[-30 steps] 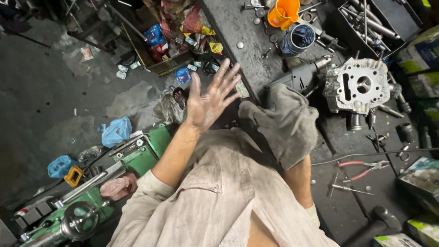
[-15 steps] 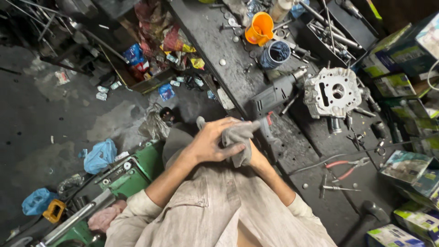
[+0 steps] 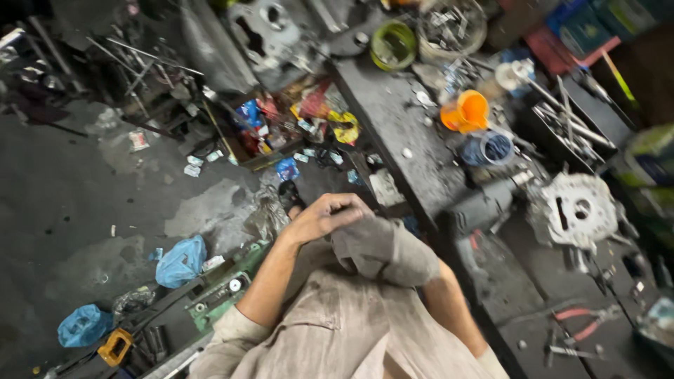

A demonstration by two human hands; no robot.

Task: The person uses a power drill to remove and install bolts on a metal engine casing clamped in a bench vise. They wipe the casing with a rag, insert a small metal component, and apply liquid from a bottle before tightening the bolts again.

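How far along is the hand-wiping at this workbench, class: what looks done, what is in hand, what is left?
Done: the grey rag is picked up off the bench and wrapped over the right hand, which it hides. In hand: the left hand presses and rubs on top of the rag. Left: the metal housing and red-handled pliers lie on the bench, untouched by either hand.

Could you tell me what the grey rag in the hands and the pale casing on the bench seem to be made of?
Crumpled grey rag: soft woven cloth, judging by its folds, matte and grimy. Pale holed casing: probably cast aluminium, dull silvery with bored openings.
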